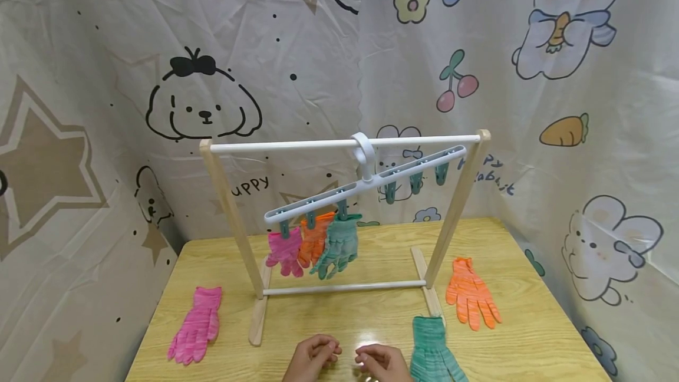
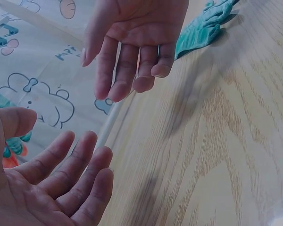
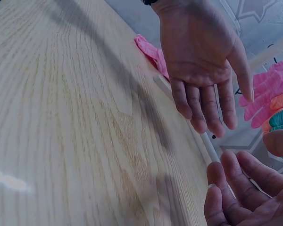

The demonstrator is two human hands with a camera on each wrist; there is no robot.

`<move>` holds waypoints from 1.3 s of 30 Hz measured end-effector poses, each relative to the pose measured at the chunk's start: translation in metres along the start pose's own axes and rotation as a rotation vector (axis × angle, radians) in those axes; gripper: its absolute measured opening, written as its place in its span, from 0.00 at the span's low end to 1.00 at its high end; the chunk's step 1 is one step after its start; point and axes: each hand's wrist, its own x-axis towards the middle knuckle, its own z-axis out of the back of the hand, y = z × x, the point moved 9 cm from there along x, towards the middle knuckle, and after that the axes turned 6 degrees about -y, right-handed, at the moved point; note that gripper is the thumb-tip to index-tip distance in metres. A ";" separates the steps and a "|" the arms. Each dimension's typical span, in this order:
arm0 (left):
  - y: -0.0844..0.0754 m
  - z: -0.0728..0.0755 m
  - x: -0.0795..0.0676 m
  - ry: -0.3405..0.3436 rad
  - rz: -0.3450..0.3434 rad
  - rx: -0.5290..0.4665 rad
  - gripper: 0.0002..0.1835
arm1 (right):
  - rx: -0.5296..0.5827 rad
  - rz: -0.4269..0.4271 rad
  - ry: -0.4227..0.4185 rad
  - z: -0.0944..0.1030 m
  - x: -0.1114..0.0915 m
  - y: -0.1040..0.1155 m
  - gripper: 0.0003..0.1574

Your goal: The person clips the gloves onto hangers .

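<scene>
My left hand [image 1: 314, 358] and right hand [image 1: 383, 362] face each other at the front of the table, apart, palms inward, fingers loosely bent with nothing in them. Nearest the right hand lies a green glove [image 1: 432, 346]. Beyond the hands, a white clip hanger [image 1: 318, 199] hangs tilted, its left end lower. Clips on its left half hold a pink glove [image 1: 285, 252], an orange glove [image 1: 315, 240] and a green glove [image 1: 342, 245]. On its right half, three green clips [image 1: 416, 183] hang with nothing in them.
A wooden rack with a white top rod [image 1: 286, 146] carries the hanger; its feet [image 1: 257, 323] stand on the wood-grain table [image 1: 339, 317]. Another pink glove [image 1: 196, 326] lies left of the rack, another orange glove [image 1: 472, 295] right of it. A patterned curtain [image 1: 318, 46] surrounds the table.
</scene>
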 end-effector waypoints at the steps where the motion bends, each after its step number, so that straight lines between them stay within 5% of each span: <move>1: 0.000 0.000 0.000 -0.001 -0.001 0.002 0.24 | 0.005 -0.006 -0.004 0.001 0.000 0.000 0.25; 28: 0.009 -0.007 0.000 0.032 0.065 0.016 0.24 | 0.072 -0.095 -0.080 0.024 -0.012 -0.012 0.30; 39: 0.005 -0.014 0.000 0.041 0.033 0.010 0.23 | -0.005 -0.124 -0.146 0.047 -0.015 -0.009 0.31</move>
